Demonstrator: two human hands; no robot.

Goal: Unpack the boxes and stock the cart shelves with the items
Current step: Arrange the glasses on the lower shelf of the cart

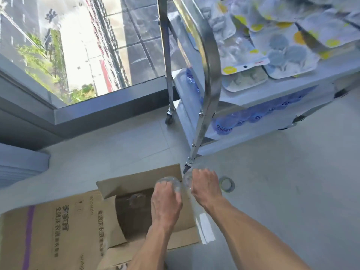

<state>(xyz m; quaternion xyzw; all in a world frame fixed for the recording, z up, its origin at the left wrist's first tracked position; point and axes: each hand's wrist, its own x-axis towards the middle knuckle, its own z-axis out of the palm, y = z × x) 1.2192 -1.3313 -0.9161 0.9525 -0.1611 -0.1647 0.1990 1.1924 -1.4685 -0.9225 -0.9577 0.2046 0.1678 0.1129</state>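
Gripping clear bottles, one per hand, low centre of frame: left hand curling round left bottle, right hand curling round right bottle, both over open box at lower left. Another bottle lying in box. Likely light, smooth, crushable; gripping round body safest. Tape roll lying right of hands. Cart standing upper right, blue bottles lining lower shelf, packets covering top.

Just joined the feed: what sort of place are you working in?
Likely a stockroom or office corner high in a building: a floor-level window overlooks streets far below, beside a metal cart of packets and an opened box.
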